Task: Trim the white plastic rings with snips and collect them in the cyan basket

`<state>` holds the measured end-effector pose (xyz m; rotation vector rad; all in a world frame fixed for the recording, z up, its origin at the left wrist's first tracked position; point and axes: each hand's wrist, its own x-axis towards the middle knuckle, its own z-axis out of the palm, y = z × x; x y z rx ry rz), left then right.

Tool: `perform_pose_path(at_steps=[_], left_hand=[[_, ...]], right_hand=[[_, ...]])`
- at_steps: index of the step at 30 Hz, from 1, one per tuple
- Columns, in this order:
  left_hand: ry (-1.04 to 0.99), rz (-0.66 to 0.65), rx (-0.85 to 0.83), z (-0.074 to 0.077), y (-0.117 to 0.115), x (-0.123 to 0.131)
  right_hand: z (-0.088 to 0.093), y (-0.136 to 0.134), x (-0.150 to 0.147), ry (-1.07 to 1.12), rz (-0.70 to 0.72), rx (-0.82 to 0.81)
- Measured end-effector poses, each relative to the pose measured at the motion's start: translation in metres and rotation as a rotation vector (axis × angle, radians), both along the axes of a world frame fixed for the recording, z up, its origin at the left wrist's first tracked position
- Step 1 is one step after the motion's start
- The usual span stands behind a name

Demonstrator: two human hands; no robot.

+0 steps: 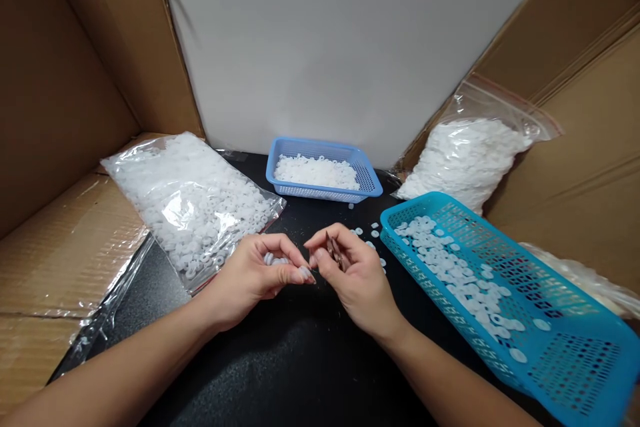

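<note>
My left hand (pixel 260 273) is curled over the black mat (pixel 260 360), cupping several small white rings (pixel 274 259) and pinching one at the fingertips. Right beside it, my right hand (pixel 350 273) is closed on a pair of brownish tweezers (pixel 334 251), its fingertips almost touching those of the left. A few loose white rings (pixel 373 230) lie on the mat just beyond the hands.
A teal basket (pixel 575 353) with scattered white rings sits tilted at the right. A small blue basket (pixel 370 180) of rings stands at the back centre. Clear bags full of rings lie at the left (pixel 190 203) and back right (pixel 465 157). Cardboard walls (pixel 65 80) surround the area.
</note>
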<state>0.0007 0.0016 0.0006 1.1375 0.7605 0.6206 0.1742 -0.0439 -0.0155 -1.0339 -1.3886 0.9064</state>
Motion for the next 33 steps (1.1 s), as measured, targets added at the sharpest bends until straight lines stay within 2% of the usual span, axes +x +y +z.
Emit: perform_pose_path(at_steps=[4,7,13,19,23,33], left_hand=[[-0.059,0.024,0.061,0.001,0.000,-0.002],[-0.100,0.045,0.104,0.001,0.001,-0.003],[-0.182,0.112,0.084,0.003,0.000,-0.002],[-0.175,0.216,0.023,0.005,-0.002,-0.002],[-0.145,0.241,-0.019,0.007,-0.002,0.000],[-0.120,0.232,-0.057,0.004,-0.004,-0.001]], right_hand=[[-0.003,0.004,0.003,0.009,-0.115,-0.002],[0.001,0.002,0.005,-0.095,-0.161,0.041],[0.008,-0.008,0.008,-0.471,-0.192,0.425],[0.006,-0.008,0.008,-0.750,-0.278,0.662],[0.005,-0.007,0.010,-0.860,-0.311,0.700],[0.005,-0.008,0.009,-0.891,-0.322,0.720]])
